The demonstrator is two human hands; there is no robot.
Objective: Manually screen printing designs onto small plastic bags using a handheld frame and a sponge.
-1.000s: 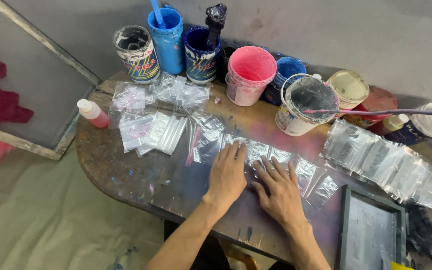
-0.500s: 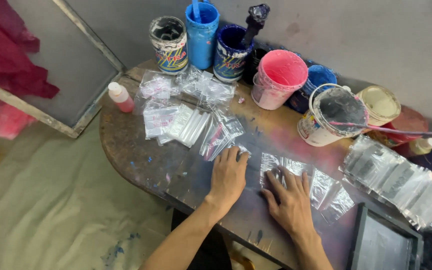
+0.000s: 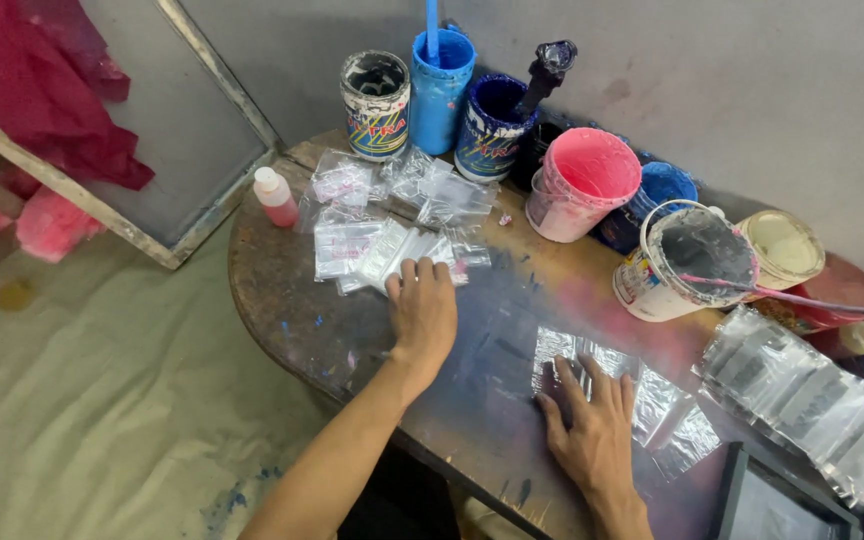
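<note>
Right hand (image 3: 592, 430) is flat, fingers spread, pressing a row of clear plastic bags (image 3: 642, 395) on the paint-stained counter (image 3: 292, 310). Left hand (image 3: 422, 310) lies open too, fingertips on a stack of small zip bags (image 3: 372, 250). Behind those sit a red-filled squeeze bottle (image 3: 277, 197) and paint buckets (image 3: 582, 185) by the wall.

pink bucket (image 3: 585, 183), blue cup (image 3: 441, 85), clear bags (image 3: 382, 250)
</note>
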